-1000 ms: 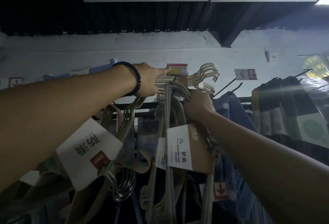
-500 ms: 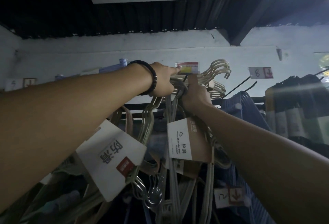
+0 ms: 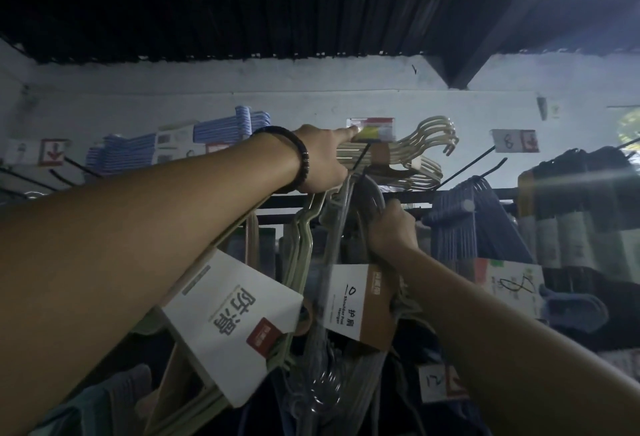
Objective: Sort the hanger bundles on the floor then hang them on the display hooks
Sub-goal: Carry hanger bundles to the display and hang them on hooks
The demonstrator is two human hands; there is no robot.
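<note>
Hanging step. Hanger bundle with the brown-and-white sleeve (image 3: 360,300) is up at the rack, its hook ends just under the black display hook (image 3: 360,157). Right hand (image 3: 391,228) is wrapped tight round the bundle's necks. Left hand (image 3: 322,158) has its forefinger out, touching the hook's price tag (image 3: 372,129); its other fingers are hidden, can't tell. Beige hangers (image 3: 426,145) lie just right of the tag. Next, I'd guess: lift the hook ends over the tip and slide them back.
</note>
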